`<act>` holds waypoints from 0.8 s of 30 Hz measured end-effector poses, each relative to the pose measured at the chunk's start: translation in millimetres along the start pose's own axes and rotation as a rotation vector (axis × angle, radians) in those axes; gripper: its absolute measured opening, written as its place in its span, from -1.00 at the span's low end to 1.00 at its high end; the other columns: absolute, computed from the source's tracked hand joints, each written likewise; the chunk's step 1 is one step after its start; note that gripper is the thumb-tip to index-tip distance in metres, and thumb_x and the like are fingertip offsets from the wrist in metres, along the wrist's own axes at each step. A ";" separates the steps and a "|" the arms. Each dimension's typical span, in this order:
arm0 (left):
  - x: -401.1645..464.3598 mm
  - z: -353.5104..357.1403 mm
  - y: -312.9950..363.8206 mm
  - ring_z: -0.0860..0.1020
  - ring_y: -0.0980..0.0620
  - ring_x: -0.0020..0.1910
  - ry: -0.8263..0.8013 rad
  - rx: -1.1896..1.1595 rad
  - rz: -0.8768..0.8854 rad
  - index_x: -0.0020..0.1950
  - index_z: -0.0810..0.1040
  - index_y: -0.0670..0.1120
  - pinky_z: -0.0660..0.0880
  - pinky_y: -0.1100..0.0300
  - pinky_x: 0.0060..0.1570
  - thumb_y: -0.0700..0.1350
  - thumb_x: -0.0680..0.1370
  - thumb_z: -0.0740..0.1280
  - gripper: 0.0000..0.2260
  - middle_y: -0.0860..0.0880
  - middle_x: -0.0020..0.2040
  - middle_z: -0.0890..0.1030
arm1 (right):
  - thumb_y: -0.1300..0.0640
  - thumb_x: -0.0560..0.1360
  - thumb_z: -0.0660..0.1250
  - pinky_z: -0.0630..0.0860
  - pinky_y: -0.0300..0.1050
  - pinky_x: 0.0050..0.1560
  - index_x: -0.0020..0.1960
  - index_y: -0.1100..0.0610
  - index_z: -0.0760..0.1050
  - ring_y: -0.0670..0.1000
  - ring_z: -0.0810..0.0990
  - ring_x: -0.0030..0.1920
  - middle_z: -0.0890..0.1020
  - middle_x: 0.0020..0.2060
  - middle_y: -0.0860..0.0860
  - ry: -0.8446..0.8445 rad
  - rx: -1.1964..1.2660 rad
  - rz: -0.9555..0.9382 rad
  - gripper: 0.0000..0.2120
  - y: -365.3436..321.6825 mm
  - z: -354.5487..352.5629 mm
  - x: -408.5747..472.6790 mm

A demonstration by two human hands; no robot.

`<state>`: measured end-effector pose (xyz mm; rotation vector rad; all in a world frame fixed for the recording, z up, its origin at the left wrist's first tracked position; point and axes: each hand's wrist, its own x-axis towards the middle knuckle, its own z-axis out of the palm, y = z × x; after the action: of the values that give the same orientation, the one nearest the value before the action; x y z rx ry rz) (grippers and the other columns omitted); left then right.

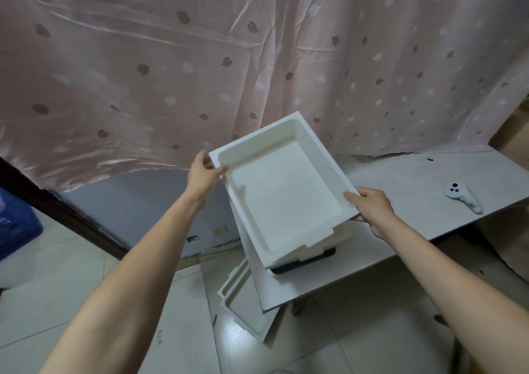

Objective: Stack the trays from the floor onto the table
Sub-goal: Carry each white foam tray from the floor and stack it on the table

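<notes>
White foam tray (pixel 282 186), rectangular, gripped by left hand (pixel 204 173) and right hand (pixel 370 207).

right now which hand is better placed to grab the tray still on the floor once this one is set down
Probably left. The floor tray lies below the table's left end, on the left hand's side. The right hand is over the tabletop. Both hold the white tray.

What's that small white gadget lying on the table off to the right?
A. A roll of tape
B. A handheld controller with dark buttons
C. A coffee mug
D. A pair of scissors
B: the white controller lies on the grey table, with dark round buttons on its head.
</notes>
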<state>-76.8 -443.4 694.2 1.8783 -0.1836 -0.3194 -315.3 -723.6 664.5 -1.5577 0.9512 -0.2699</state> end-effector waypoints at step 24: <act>-44.1 81.3 -73.3 0.56 -0.14 0.17 -0.179 0.199 -0.105 0.42 0.33 -0.04 0.54 -0.10 0.17 -0.29 0.56 0.23 -0.56 -0.03 0.20 0.58 | 0.17 0.53 0.32 0.63 0.10 0.06 0.08 0.13 0.60 0.14 0.64 0.03 0.65 0.02 0.10 0.113 0.022 0.188 -0.85 50.1 17.3 19.1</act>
<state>-146.1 -480.6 606.3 2.0596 -0.2452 -0.5597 -312.6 -721.0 608.3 -1.4332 1.1714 -0.2361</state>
